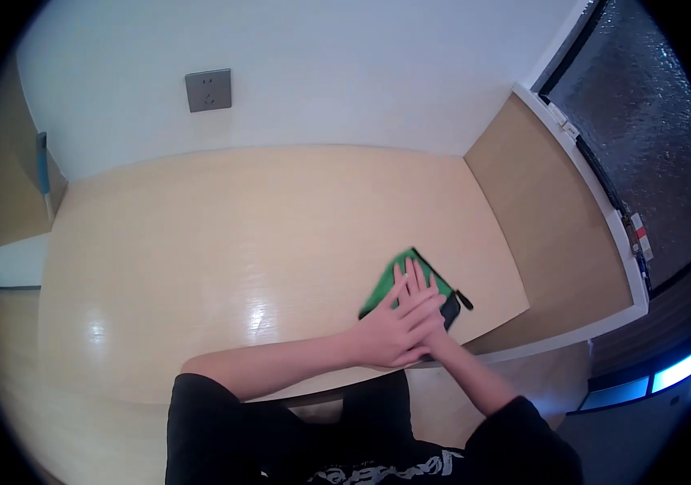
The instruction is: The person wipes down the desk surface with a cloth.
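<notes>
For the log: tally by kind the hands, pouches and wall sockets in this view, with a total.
Hands: 2 (left hand, right hand, overlapping)
Pouches: 1 (green-and-black pouch, partly covered by the hands)
Wall sockets: 1 (grey wall socket)
Total: 4
</notes>
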A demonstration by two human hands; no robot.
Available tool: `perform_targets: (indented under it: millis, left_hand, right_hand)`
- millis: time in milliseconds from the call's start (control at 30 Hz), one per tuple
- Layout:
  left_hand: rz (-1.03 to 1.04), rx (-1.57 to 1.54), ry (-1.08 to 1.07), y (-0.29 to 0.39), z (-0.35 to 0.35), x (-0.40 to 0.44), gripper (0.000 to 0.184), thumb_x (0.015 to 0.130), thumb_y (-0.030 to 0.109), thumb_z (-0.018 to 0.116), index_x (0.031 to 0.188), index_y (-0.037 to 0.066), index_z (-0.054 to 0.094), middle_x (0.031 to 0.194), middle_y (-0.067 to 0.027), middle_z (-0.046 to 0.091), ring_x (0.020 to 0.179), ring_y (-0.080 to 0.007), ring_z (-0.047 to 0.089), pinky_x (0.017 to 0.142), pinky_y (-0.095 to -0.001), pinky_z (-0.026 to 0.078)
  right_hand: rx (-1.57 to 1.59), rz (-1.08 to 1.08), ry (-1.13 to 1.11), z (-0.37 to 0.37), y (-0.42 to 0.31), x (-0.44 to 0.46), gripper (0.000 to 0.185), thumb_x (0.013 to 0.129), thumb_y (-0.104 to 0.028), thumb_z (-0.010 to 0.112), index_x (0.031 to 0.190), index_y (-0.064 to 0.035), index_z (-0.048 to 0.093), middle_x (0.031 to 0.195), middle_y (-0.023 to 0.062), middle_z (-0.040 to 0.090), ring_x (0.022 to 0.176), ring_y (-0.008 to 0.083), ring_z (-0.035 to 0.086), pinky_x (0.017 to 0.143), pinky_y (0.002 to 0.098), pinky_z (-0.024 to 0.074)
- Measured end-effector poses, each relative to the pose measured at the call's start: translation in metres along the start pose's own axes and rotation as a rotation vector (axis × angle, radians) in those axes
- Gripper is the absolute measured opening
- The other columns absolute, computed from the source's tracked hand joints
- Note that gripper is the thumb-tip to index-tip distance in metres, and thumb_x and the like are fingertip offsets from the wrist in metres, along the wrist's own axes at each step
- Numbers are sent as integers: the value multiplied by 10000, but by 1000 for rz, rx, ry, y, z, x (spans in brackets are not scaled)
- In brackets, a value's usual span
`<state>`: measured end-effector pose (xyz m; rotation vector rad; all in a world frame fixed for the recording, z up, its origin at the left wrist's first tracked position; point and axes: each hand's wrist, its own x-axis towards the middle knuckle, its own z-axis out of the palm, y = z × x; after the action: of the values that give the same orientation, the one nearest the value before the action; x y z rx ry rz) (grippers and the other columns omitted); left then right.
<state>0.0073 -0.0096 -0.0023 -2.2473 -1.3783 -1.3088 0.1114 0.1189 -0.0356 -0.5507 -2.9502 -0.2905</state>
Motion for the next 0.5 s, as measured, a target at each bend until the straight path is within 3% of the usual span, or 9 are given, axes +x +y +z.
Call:
perform_targets:
  millis: [200, 300, 433, 500]
  left_hand:
    - [-37, -92, 81, -7, -6, -2, 461, 793, 199, 628, 1214, 40, 528, 1327, -184, 497, 1285, -347, 460, 1112, -643, 176]
    - [-177, -263, 160, -14, -10, 0, 409, 813, 125, 556, 1211, 41, 509, 1344, -186, 479, 1278, -359, 445, 1136, -606, 149]
    - [-367, -241, 275, -25, -15, 4, 446, 848, 167, 571, 1260, 31, 471, 1382, -189, 434, 1319, -368, 390, 1141, -582, 167]
    - [-477, -243, 365, -27, -18, 7, 447, 846, 104, 517, 1280, 19, 455, 1428, -224, 392, 1336, -400, 355, 1130, -541, 200]
  right_hand:
    - [187, 338, -8, 7, -33, 168, 840, 934, -586, 412, 1479, 34, 260, 1536, 270, 232, 1450, 391, 174, 1120, 638, 148]
    - [189, 478, -26, 15, -38, 239, 870, 933, -620, 357, 1487, 41, 239, 1545, 269, 219, 1452, 397, 158, 1116, 656, 126]
    - [242, 601, -14, 18, -39, 306, 889, 908, -597, 383, 1486, 61, 232, 1551, 280, 198, 1460, 401, 131, 1123, 658, 89]
    - [236, 631, -17, 20, -37, 326, 883, 908, -589, 392, 1484, 62, 237, 1547, 280, 212, 1457, 403, 139, 1126, 649, 91]
